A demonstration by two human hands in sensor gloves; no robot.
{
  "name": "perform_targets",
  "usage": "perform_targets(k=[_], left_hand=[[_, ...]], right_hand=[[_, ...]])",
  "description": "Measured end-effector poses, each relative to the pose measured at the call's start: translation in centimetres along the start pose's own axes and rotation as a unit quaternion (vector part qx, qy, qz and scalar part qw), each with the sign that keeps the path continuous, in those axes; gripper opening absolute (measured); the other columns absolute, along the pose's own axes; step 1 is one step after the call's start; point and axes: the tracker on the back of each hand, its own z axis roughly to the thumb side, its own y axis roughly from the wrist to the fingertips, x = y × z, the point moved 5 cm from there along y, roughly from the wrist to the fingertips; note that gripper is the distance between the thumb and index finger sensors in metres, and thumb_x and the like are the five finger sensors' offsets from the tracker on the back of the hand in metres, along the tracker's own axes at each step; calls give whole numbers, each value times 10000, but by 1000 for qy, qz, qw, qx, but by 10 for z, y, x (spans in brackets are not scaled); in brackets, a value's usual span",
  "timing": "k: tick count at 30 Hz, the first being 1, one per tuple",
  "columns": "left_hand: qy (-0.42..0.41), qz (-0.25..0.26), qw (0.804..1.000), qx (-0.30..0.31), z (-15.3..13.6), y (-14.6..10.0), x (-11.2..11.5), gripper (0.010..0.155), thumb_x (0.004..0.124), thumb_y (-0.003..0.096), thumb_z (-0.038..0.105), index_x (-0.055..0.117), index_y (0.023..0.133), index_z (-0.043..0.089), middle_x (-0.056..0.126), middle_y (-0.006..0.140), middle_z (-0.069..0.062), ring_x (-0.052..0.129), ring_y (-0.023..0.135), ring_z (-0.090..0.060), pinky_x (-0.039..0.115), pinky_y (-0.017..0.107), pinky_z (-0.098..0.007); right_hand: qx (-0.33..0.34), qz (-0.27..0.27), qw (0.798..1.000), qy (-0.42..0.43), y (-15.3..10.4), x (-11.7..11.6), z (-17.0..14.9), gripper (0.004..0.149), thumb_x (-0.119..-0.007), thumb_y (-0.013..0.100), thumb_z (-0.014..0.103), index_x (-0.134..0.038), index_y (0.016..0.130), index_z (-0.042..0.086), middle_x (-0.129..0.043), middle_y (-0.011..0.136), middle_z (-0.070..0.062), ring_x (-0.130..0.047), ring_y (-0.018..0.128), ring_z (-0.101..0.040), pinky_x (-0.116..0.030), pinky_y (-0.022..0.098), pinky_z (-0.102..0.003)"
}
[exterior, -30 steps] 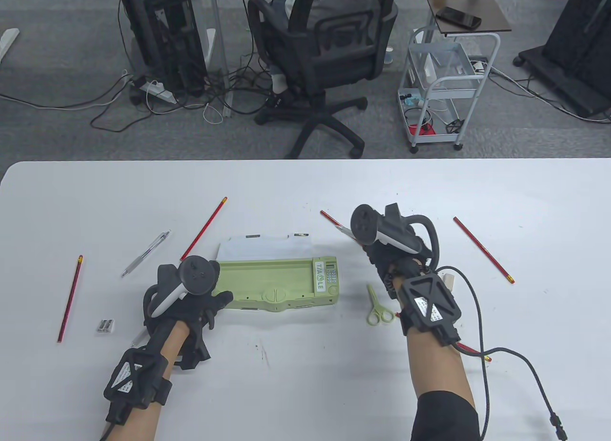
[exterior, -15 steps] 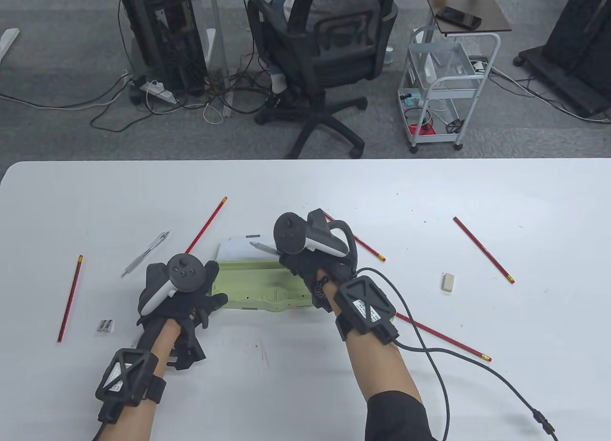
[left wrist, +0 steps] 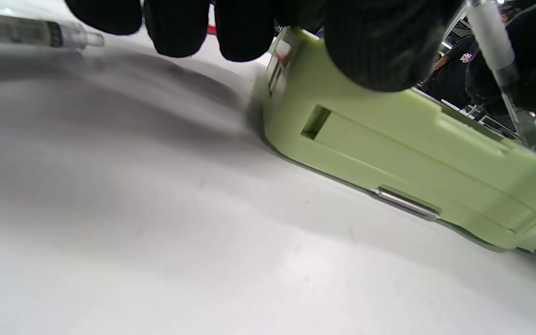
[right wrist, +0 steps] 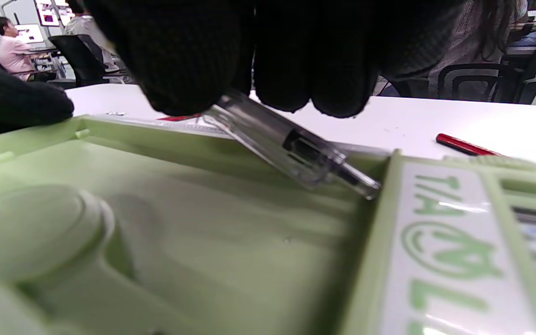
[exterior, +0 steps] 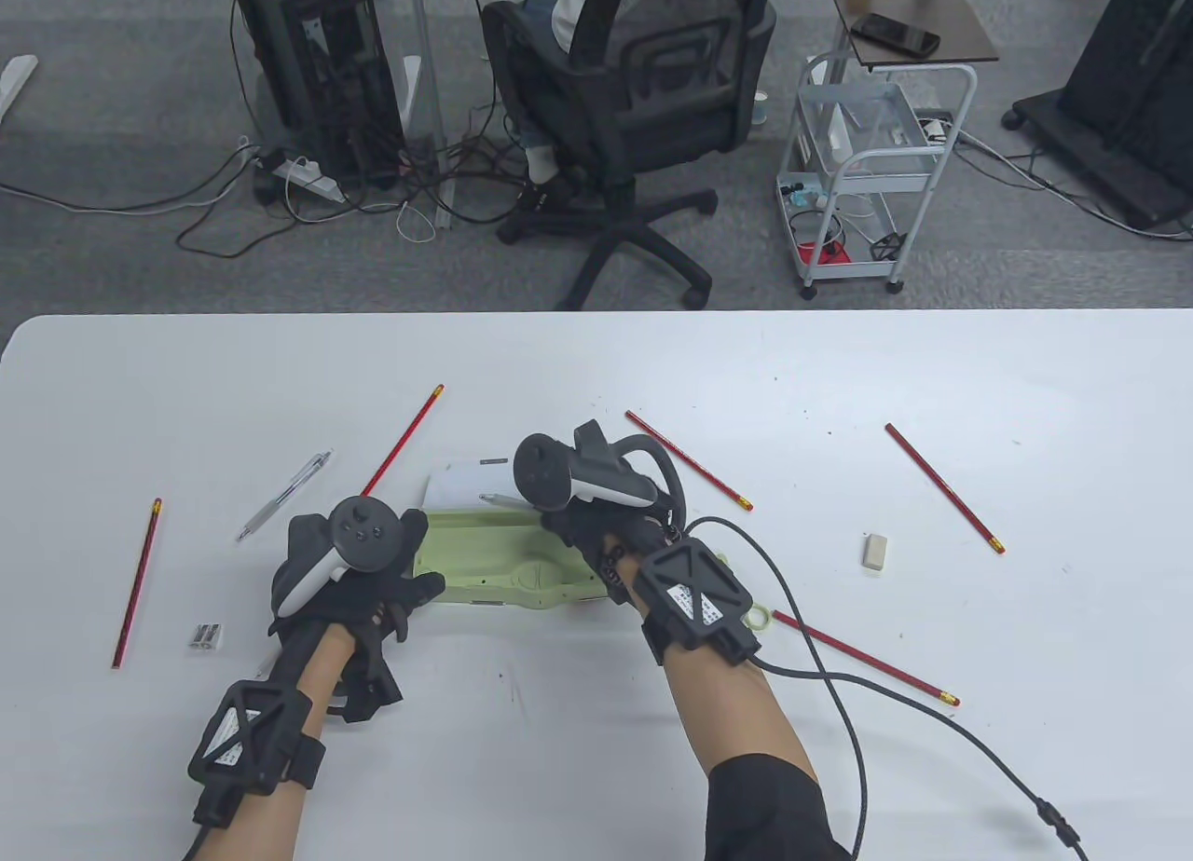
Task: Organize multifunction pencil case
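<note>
Table view, right hand: the right hand (exterior: pixel 596 516) has come in from the right side of the surface (exterior: pixel 596 758), where it was a second ago, and now sits over the green pencil case (exterior: pixel 485 563).
Table view, pen: a clear pen (exterior: pixel 499 499) sticks out to the left of that hand; half a second ago it was a little higher and further right, so it has dropped toward the tray.
Table view, left hand: the left hand (exterior: pixel 359 600) has barely shifted, thumb laid on the case's left end, steadying it.
Table view, uncovered: scissors (exterior: pixel 760 616) peek out just right of the right wrist, and a red pencil (exterior: pixel 862 658) lies beyond them; an eraser (exterior: pixel 874 550) is well off to that hand's right.
Table view, loose items: another pen (exterior: pixel 284 494) and a red pencil (exterior: pixel 137 581) lie to the left of the left hand, a sharpener (exterior: pixel 206 635) just beside its wrist.

Left wrist view: the thumb presses the case's top edge (left wrist: pixel 389 135), the other fingers (left wrist: pixel 179 28) hanging beside its end; the case sits flat on the surface.

Right wrist view, grip: the fingertips (right wrist: pixel 314 70) pinch the clear pen (right wrist: pixel 291 144), which slopes down from the hand.
Right wrist view, pen tip: it is at the divider beside the labelled panel (right wrist: pixel 449 242), above the open tray (right wrist: pixel 179 223); whether it touches I cannot tell.

Meaning: the pen looks about to be laid in; the pencils, scissors, eraser, sharpener and second pen are not yet packed.
</note>
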Motion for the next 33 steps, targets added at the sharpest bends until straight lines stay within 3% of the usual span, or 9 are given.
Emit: perform_targets(k=[8,33], left_hand=[[0,0,1000,0,0,0,0,810,788,445,437,394,1111,197,571,1186,-138,608,1066,-487,546,709,-686],[4,0,1000,-1,1,0,1,810,786,444,436,393,1111,197,573,1185,-139,612,1066,-485,547,707,-690]], right_hand=[[10,6,1000,-28,3,-11,6,470,-854,458,320,-794,900,171,-793,943,-136,-862,823,-409,-744,659,-564],[9,13,999,-40,4,-10,8,468,-871,453,315,-802,893,171,-800,938,-120,-874,813,-397,-757,654,-551]])
